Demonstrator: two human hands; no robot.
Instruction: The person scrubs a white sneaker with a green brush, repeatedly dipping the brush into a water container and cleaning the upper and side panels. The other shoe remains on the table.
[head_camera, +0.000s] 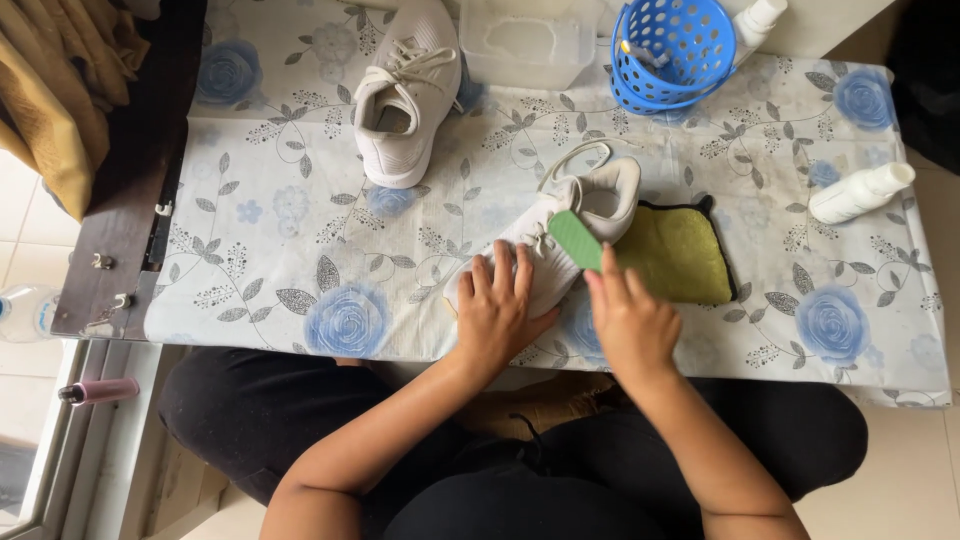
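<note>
Pressing flat on the toe of the near white sneaker (560, 240), fingers spread wide: left hand (495, 315). Gripping a green brush (576, 239) at its near end, held against the sneaker's laces: right hand (628, 325). Counted: 2 sneakers, the second sneaker (405, 100) far left on the floral cloth (300, 250); 2 white bottles (858, 192); 1 blue basket (670, 50); 1 yellow rag (680, 255) just right of the hands.
</note>
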